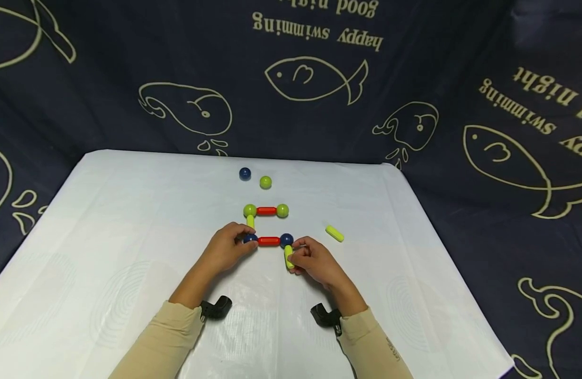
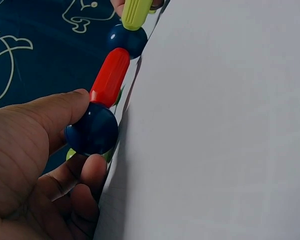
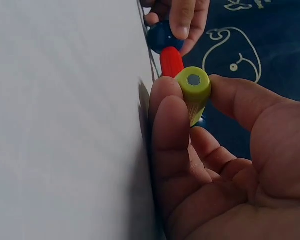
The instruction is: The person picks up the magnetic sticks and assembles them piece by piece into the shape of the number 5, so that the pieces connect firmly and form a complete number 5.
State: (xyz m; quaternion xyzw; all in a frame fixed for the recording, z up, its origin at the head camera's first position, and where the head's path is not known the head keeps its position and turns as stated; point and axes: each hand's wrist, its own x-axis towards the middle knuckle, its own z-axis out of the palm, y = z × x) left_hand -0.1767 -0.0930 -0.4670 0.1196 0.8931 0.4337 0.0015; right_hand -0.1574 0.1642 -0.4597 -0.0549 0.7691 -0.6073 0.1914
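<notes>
My left hand pinches a dark blue ball between thumb and fingers. From that ball a red stick runs across to a second dark blue ball. A yellow-green stick is held between the thumb and fingers of my right hand; one end meets the second blue ball, and a grey disc shows in its other end. Behind the left ball, another yellow-green stick leads up to a green ball, joined by a red stick to one more green ball.
A loose yellow-green stick lies to the right of the joined pieces. Farther back sit a loose dark blue ball and a green ball. The white-covered table meets a dark cloth with fish drawings.
</notes>
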